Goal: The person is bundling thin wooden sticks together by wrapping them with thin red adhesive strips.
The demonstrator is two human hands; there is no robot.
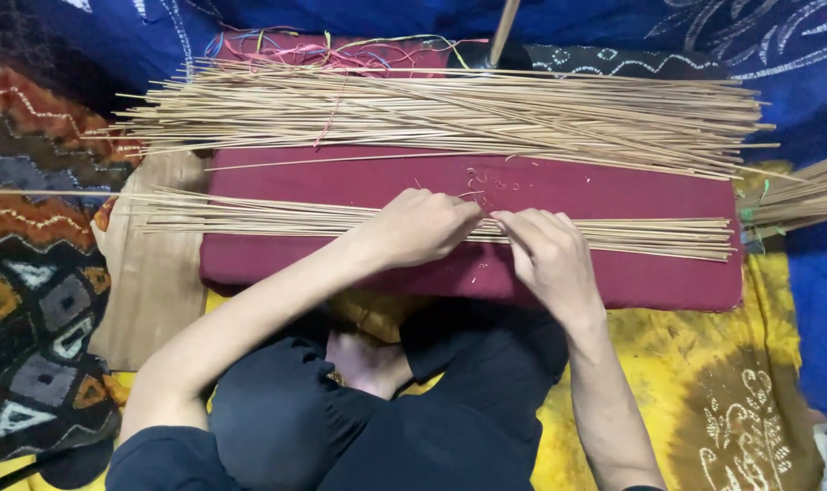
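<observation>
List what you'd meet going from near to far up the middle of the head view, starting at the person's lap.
Dark clothing on the lap → left hand and right hand on the near row of thin sticks → bare strip of the maroon board → big spread of sticks → coloured threads → blue cloth.

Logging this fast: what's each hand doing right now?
Left hand: closed, fingers curled onto the near row of thin sticks.
Right hand: fingers bent, pinching at the same sticks.
</observation>
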